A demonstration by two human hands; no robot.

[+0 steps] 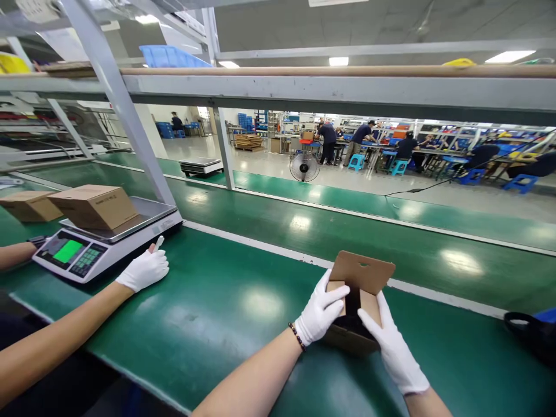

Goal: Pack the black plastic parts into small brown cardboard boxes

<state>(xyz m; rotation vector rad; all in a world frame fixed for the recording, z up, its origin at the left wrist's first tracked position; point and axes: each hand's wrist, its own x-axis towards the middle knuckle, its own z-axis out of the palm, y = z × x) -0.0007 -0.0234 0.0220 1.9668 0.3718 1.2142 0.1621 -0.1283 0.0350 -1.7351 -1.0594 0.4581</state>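
Gripping the open cardboard box [355,339] from both sides, my gloved left hand [319,310] and right hand [393,341] have it between them, each closed on a side flap. The inside is too dark for me to make out, and my hands hide parts of the flaps. The box is above the green bench [226,324]. Left of it, a co-worker's gloved hand [145,270] is near a scale [108,249] bearing a closed carton [98,208]; another carton [28,205] sits behind, partly hidden. A black item [532,336] at my far right is cut off by the view's edge.
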